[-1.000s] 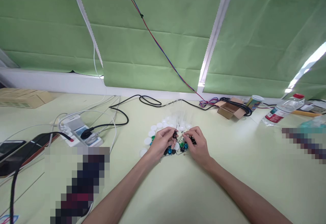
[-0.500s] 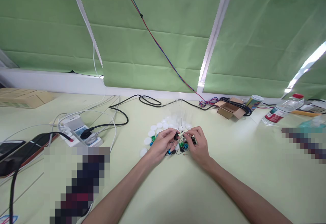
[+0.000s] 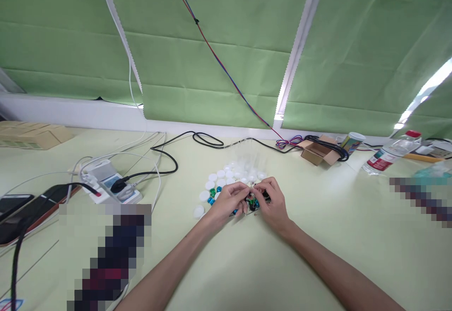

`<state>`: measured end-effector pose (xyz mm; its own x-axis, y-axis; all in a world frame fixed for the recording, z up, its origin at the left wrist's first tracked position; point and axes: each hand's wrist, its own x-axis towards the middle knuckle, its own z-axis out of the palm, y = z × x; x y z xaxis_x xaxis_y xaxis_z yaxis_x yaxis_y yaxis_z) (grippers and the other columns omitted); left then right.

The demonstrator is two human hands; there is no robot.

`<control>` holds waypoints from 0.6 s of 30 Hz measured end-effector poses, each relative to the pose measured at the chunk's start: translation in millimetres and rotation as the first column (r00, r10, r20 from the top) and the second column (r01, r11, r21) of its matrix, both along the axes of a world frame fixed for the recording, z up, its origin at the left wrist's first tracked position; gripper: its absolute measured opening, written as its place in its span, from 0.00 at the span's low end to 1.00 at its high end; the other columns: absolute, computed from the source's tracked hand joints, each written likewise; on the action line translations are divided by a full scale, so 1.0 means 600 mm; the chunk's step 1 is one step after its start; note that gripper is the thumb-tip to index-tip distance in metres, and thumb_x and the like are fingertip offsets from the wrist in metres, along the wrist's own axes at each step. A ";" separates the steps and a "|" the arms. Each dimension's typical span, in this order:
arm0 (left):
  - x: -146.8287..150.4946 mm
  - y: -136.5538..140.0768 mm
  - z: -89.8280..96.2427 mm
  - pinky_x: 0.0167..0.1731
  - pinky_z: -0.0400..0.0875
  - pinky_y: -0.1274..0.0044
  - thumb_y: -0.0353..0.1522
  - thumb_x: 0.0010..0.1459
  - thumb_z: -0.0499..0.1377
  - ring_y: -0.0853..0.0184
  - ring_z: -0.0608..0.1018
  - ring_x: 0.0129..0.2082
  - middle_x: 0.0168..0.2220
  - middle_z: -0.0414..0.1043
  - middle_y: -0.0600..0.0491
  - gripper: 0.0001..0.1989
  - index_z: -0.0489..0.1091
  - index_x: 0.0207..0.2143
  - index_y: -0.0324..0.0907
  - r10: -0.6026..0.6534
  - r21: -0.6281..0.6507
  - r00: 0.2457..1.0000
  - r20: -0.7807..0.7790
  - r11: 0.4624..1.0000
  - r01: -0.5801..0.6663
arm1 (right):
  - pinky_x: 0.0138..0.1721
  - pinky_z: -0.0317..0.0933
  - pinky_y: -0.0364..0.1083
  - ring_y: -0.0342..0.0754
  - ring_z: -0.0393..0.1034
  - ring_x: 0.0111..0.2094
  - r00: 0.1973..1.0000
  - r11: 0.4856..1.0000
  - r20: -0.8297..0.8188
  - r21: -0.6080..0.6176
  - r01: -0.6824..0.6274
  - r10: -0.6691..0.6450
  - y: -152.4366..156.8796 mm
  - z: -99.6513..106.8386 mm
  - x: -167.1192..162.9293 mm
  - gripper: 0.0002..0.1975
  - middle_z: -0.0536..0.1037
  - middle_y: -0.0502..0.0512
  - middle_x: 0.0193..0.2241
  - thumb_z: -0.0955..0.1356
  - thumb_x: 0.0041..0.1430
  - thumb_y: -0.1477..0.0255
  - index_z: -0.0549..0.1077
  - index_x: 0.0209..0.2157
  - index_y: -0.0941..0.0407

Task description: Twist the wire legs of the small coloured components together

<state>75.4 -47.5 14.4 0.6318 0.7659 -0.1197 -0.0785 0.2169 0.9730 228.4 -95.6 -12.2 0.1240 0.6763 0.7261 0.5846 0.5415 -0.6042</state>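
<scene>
My left hand (image 3: 229, 201) and my right hand (image 3: 273, 202) meet at the fingertips over a cluster of small parts. Both are closed in a pinch; what sits between the fingers is too small and too covered to name. Beneath and between the hands lie small green and black pieces (image 3: 252, 204), partly hidden. Left of my left hand are blue beads (image 3: 211, 201) and a green bead (image 3: 212, 192). White round caps (image 3: 205, 195) spread in an arc beside and behind the hands. Clear plastic tubes (image 3: 250, 162) stand behind them.
A power strip (image 3: 130, 197) with plugs and cables lies to the left, near two phones (image 3: 16, 202). An open cardboard box (image 3: 319, 152), a canister (image 3: 353, 142) and a water bottle (image 3: 391, 153) stand back right. A black cable (image 3: 208, 143) runs along the wall.
My left hand has turned and the fingertips of both hands have come together. A dark piece that showed in the left fingers is now hidden.
</scene>
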 end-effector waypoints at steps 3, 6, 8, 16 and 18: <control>0.000 0.001 -0.002 0.11 0.55 0.84 0.42 0.55 0.62 0.75 0.70 0.15 0.22 0.71 0.54 0.14 0.70 0.30 0.40 0.004 -0.018 1.000 0.000 1.000 -0.004 | 0.33 0.62 0.47 0.47 0.64 0.32 0.998 0.999 -0.054 -0.040 -0.019 0.017 -0.002 -0.001 -0.006 0.05 0.66 0.52 0.31 0.65 0.64 0.76 0.71 0.33 0.54; 0.001 0.002 -0.006 0.11 0.55 0.84 0.41 0.54 0.63 0.75 0.70 0.15 0.21 0.72 0.54 0.13 0.70 0.30 0.39 0.017 -0.034 1.000 -0.007 0.999 -0.017 | 0.34 0.62 0.47 0.46 0.65 0.32 0.993 0.996 -0.114 -0.081 -0.040 0.031 -0.003 -0.002 -0.011 0.05 0.66 0.51 0.31 0.65 0.63 0.74 0.71 0.33 0.54; 0.003 0.002 -0.008 0.11 0.55 0.84 0.41 0.54 0.63 0.75 0.70 0.14 0.20 0.71 0.54 0.13 0.70 0.29 0.39 0.027 -0.049 0.999 -0.016 0.998 -0.028 | 0.34 0.62 0.46 0.46 0.65 0.32 0.988 0.993 -0.152 -0.110 -0.047 0.030 -0.003 -0.002 -0.013 0.04 0.66 0.51 0.31 0.66 0.63 0.74 0.71 0.33 0.53; 0.008 -0.005 -0.003 0.11 0.56 0.84 0.39 0.53 0.64 0.75 0.67 0.12 0.16 0.67 0.57 0.13 0.67 0.28 0.40 0.070 -0.128 0.997 0.039 0.990 -0.064 | 0.35 0.62 0.46 0.46 0.65 0.33 0.971 0.982 -0.237 -0.176 -0.074 0.031 -0.005 -0.007 -0.016 0.04 0.67 0.51 0.31 0.67 0.63 0.71 0.71 0.32 0.54; 0.008 -0.005 -0.005 0.12 0.56 0.84 0.40 0.52 0.64 0.75 0.68 0.13 0.15 0.66 0.57 0.14 0.66 0.27 0.40 0.083 -0.135 0.995 0.058 0.988 -0.075 | 0.36 0.62 0.47 0.46 0.65 0.33 0.967 0.977 -0.253 -0.195 -0.088 0.037 -0.005 -0.009 -0.016 0.05 0.68 0.51 0.31 0.67 0.63 0.70 0.72 0.32 0.54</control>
<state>80.5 -50.5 11.7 0.5794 0.7937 -0.1854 -0.1611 0.3345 0.9285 218.6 -98.7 -17.5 0.2343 0.8184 0.5246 0.3728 0.4228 -0.8260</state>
